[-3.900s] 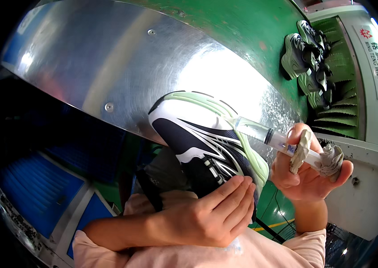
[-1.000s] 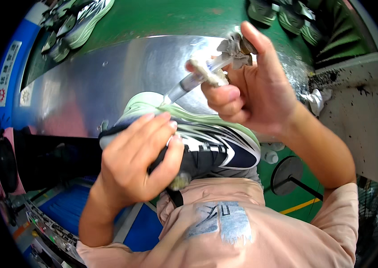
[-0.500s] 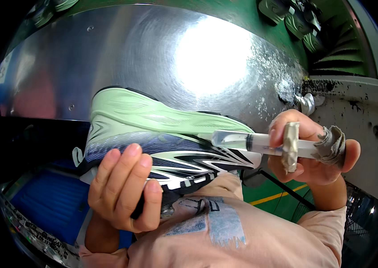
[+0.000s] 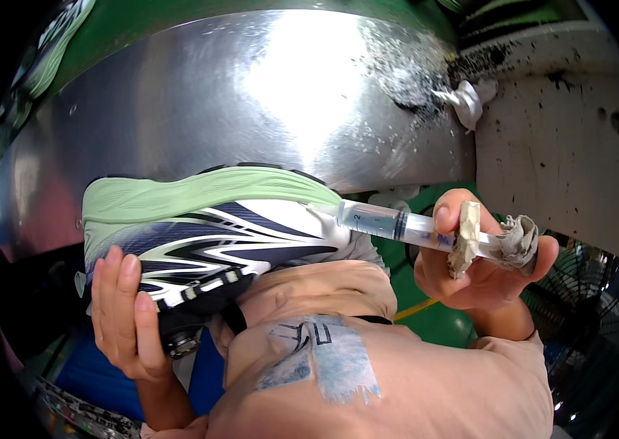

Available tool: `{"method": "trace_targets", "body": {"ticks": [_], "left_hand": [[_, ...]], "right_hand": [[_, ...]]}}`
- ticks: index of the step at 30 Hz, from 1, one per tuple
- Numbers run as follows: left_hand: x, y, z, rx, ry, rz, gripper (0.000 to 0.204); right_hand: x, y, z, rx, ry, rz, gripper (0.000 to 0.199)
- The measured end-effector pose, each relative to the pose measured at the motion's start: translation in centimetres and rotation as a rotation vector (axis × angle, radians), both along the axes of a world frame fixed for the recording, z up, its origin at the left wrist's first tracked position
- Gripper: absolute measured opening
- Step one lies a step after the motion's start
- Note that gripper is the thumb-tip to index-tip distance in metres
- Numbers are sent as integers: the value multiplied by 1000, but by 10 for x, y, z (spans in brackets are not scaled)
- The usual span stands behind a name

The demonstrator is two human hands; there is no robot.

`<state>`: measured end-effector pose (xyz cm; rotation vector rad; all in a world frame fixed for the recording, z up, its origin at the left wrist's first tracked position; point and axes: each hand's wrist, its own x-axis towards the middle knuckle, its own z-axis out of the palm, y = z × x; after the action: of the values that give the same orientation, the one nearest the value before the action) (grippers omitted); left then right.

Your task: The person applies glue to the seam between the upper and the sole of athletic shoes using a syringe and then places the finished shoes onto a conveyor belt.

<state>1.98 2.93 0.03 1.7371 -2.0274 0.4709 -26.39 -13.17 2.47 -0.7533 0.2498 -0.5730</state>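
- At the far left edge of the frame, a strip of blue and pink surface curves along the fisheye rim; what it belongs to cannot be told.
- Lower left: the left hand [image 4: 123,314] comes up from the bottom edge, its fingers curled closed around the heel end of the sneaker [image 4: 207,234], holding it on its side with the sole turned toward the top of the frame.
- Left to centre: the sneaker spans the middle of the frame. Its thick sole is pale green, its upper is dark navy with white wavy stripes, and its toe points right. It sits in front of the sheet-metal table [image 4: 265,95], whose bright, scratched surface fills the upper half.
- Lower centre: the person's pink shirt [image 4: 397,380] with a faded blue print fills the bottom of the frame.
- Centre right: a clear plastic syringe [image 4: 397,223] lies nearly level, its nozzle touching the sneaker at the toe, where upper meets sole. The barrel looks pale inside; how full it is cannot be told.
- Right: the right hand [image 4: 481,267] grips the syringe, fingers wrapped closed around the barrel and the crusted grey plunger end.
- Upper right: a crumpled white wad [image 4: 470,99] sits at the table's edge among dark specks, next to a stained white wall [image 4: 565,146].
- Lower right: a green floor [image 4: 404,293] with a yellow line shows under the arm.
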Motion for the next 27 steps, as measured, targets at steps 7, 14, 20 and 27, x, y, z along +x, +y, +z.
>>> {"method": "trace_targets", "body": {"ticks": [7,14,20,27], "left_hand": [[5,-14,11,54,-2,-74,52],[3,-29,17,71,109,-111,60],[3,-41,25,136,177,-96,61],[9,-67,39,247,253,-70,64]], "right_hand": [[-19,25,-11,95,-77,-204,118],[-22,34,-2,118,0,-187,117],[-16,33,13,102,313,-146,104],[-10,37,0,-2,220,-238,94]]}}
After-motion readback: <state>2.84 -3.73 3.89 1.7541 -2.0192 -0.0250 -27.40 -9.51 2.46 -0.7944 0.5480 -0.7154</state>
